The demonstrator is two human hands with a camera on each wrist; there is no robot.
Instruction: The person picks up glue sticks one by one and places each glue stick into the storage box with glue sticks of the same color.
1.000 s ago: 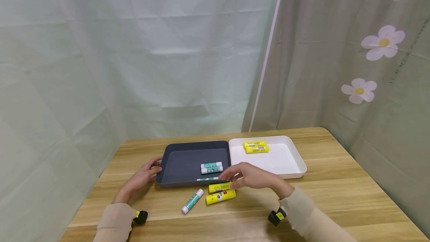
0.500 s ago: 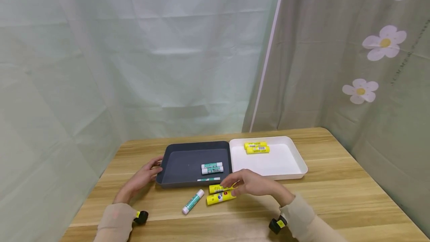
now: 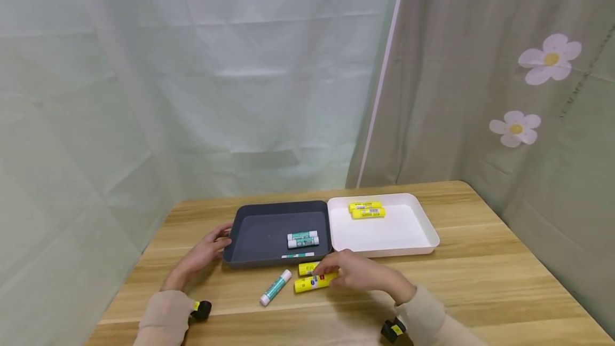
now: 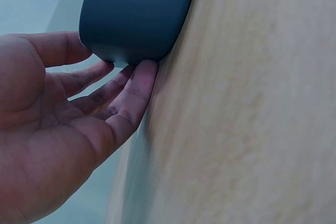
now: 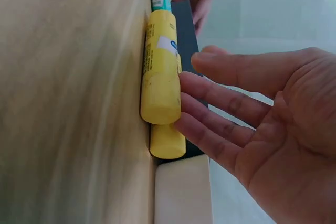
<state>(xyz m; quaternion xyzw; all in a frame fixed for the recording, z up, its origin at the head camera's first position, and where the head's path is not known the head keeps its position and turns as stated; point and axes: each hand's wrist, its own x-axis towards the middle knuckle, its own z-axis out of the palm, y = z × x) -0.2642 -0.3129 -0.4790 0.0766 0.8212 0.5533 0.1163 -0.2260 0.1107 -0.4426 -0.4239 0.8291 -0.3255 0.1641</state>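
Note:
At the dark grey tray's left end, my left hand (image 3: 209, 250) touches the wall with extended fingertips. The left wrist view shows those fingers (image 4: 137, 85) against the corner of the dark grey tray (image 4: 139, 17). My right hand (image 3: 357, 271) is over the right end of the front yellow glue stick (image 3: 309, 283). In the right wrist view, its fingertips are right at the yellow glue stick (image 5: 161, 72), while the thumb stays apart. A second yellow glue stick (image 3: 306, 268) lies just behind, partly hidden by the fingers. A green-and-white glue stick (image 3: 276, 287) lies to the left.
The dark grey tray (image 3: 259, 261) holds several green-and-white glue sticks (image 3: 303, 242). Against its right side stands a white tray (image 3: 403, 228) with two yellow glue sticks (image 3: 368, 213). Both are on a wooden table (image 3: 480, 260) with curtains (image 3: 269, 84) behind.
My right hand has come nearer the table's front edge, from the rear yellow glue stick to the front one. The left hand stays at the dark grey tray.

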